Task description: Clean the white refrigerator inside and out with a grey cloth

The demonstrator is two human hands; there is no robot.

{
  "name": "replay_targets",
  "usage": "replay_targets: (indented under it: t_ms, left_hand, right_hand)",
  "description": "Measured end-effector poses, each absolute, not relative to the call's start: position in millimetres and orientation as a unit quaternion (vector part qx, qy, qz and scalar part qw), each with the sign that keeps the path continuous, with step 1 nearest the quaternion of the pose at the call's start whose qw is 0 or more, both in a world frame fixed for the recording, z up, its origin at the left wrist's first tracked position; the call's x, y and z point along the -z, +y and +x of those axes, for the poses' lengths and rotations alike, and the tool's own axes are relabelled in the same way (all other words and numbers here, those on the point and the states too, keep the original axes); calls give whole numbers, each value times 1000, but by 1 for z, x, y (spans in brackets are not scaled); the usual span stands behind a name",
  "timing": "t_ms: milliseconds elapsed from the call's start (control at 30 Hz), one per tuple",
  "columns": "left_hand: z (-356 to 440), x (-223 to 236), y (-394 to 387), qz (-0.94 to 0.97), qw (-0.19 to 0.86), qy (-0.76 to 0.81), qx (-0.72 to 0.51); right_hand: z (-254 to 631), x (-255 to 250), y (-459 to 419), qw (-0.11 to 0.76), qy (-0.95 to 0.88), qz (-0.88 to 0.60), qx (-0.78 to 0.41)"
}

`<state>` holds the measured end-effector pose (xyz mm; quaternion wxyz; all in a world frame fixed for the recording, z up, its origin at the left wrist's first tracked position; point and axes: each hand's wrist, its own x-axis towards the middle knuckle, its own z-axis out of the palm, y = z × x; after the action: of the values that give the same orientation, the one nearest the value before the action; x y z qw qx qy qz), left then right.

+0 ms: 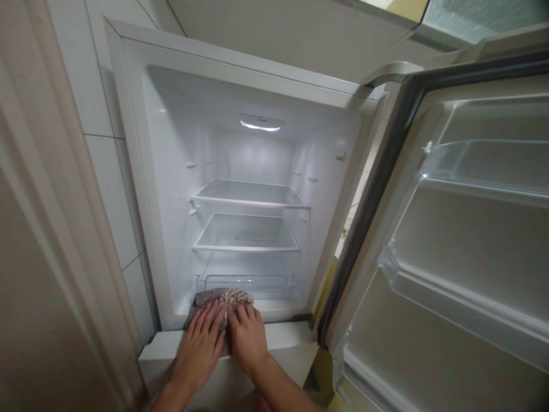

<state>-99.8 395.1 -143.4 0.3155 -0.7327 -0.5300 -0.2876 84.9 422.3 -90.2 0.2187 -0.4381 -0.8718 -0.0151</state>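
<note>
A bunched grey-brown cloth with a pale patterned part rests at the front lower edge of the open fridge compartment. My left hand lies over its left side, fingers bent over the fabric and the thumb along the near side. Close beside it, my right hand grips the right part of the cloth with curled fingers. Some cloth shows between the two hands; the rest is hidden under them.
Two glass shelves and a clear drawer are inside, lit by a lamp. The fridge door with clear racks stands open at right. A white lower front juts out below. Tiled wall lies at left.
</note>
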Motion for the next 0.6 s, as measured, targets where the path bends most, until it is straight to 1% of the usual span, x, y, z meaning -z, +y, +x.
replay_targets:
  t_ms: [133,300,467,600]
  left_hand:
    - [-138,146,390,-715,305,-590,218]
    - [-157,122,390,-711,242,-654,94]
    - [-142,97,390,-724,215,-649,88]
    - [-112,89,396,-758,186,-617,97]
  right_hand:
    - [35,90,431,205,-886,-415,36]
    - [3,81,439,224,-888,-401,15]
    - [31,83,422,272,-864,-421,-39]
    - [88,116,386,381,-800,-441,-145]
